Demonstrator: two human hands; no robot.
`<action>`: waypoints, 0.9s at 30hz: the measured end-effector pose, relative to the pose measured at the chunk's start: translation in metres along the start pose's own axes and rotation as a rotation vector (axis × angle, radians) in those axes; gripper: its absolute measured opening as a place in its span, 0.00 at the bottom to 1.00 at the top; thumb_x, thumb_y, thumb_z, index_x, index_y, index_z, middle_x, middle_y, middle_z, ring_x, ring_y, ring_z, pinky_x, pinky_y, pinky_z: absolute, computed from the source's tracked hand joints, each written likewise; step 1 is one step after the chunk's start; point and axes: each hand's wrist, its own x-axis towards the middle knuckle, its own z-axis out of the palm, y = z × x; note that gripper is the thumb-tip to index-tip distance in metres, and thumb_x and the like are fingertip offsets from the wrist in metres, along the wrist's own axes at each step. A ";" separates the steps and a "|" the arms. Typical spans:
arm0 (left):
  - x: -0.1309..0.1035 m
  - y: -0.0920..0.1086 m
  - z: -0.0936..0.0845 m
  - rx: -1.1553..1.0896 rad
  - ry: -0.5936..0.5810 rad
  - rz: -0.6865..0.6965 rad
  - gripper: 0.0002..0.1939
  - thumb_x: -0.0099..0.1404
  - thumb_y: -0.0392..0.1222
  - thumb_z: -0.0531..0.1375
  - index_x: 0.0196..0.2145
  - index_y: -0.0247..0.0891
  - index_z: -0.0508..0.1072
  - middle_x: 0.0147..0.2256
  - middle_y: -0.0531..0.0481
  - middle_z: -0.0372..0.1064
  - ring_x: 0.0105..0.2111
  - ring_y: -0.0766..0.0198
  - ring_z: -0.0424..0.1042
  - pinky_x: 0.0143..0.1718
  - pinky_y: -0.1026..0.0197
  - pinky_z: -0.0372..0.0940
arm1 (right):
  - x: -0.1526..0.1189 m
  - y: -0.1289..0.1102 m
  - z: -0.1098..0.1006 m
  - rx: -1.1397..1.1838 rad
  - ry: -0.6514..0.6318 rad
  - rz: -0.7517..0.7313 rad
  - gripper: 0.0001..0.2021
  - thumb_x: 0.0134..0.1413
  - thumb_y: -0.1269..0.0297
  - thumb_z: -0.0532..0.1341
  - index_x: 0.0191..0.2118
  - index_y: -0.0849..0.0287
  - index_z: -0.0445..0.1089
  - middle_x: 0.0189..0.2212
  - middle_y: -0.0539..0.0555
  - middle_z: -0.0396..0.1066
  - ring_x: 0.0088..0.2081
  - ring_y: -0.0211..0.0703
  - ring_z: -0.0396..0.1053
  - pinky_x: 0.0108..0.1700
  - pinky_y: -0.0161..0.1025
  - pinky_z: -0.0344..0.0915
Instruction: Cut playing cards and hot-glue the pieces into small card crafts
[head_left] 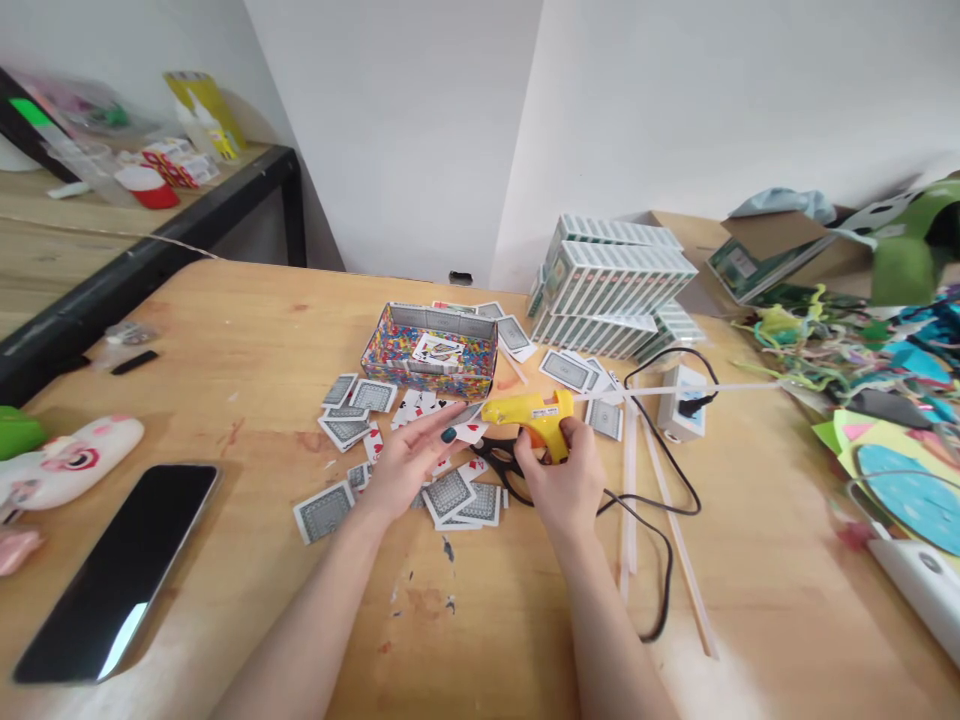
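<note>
My right hand [564, 478] is wrapped round the handle of a yellow glue gun [525, 410], whose nozzle points left. A long translucent glue stick [675, 390] sticks out of its back. My left hand [409, 462] pinches a playing card [471, 425] by its edge, just at the nozzle. Behind my hands stands an open box [431, 372] with a colourful speckled lining, grey-backed cards along its inner far wall and a face card lying inside. Loose cards [346, 430] are scattered around my left hand. Black-handled scissors [499, 455] lie partly hidden between my hands.
Striped card boxes [615, 280] are stacked at the back right, near a white power adapter [682, 400] with a black cable [697, 500]. A phone [120, 570] lies at the left. Colourful scraps [847, 350] pile up at the right. Spare glue sticks [679, 540] lie right of my right hand.
</note>
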 end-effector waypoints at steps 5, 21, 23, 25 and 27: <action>0.000 -0.001 0.002 0.058 0.043 -0.026 0.20 0.55 0.44 0.62 0.46 0.39 0.72 0.51 0.45 0.66 0.48 0.53 0.68 0.50 0.51 0.64 | -0.002 0.002 0.002 -0.012 0.014 -0.053 0.19 0.42 0.53 0.60 0.38 0.60 0.63 0.32 0.54 0.72 0.31 0.45 0.72 0.30 0.35 0.63; 0.004 -0.001 0.004 0.184 0.255 0.038 0.12 0.52 0.40 0.60 0.36 0.36 0.76 0.39 0.46 0.73 0.37 0.57 0.73 0.36 0.55 0.71 | -0.002 0.000 0.004 -0.082 -0.004 -0.009 0.18 0.42 0.53 0.60 0.37 0.58 0.62 0.32 0.53 0.71 0.33 0.47 0.70 0.30 0.37 0.61; 0.004 -0.001 0.003 0.201 0.275 0.019 0.12 0.52 0.39 0.59 0.35 0.37 0.76 0.38 0.47 0.74 0.36 0.58 0.73 0.34 0.56 0.71 | -0.001 0.000 0.003 -0.126 -0.037 -0.006 0.17 0.41 0.51 0.60 0.35 0.58 0.63 0.30 0.53 0.70 0.32 0.47 0.69 0.28 0.37 0.60; 0.004 0.000 0.003 0.208 0.284 0.002 0.12 0.52 0.39 0.58 0.35 0.37 0.76 0.38 0.47 0.74 0.34 0.58 0.73 0.32 0.57 0.71 | 0.000 -0.001 0.002 -0.153 -0.073 -0.015 0.17 0.42 0.49 0.59 0.32 0.58 0.63 0.28 0.53 0.69 0.31 0.48 0.69 0.27 0.37 0.59; 0.004 0.000 0.002 0.204 0.290 -0.009 0.13 0.51 0.39 0.58 0.36 0.37 0.76 0.37 0.47 0.74 0.32 0.59 0.73 0.30 0.58 0.71 | 0.001 -0.002 0.000 -0.163 -0.106 -0.026 0.17 0.42 0.50 0.58 0.32 0.59 0.64 0.29 0.55 0.69 0.31 0.48 0.68 0.28 0.37 0.59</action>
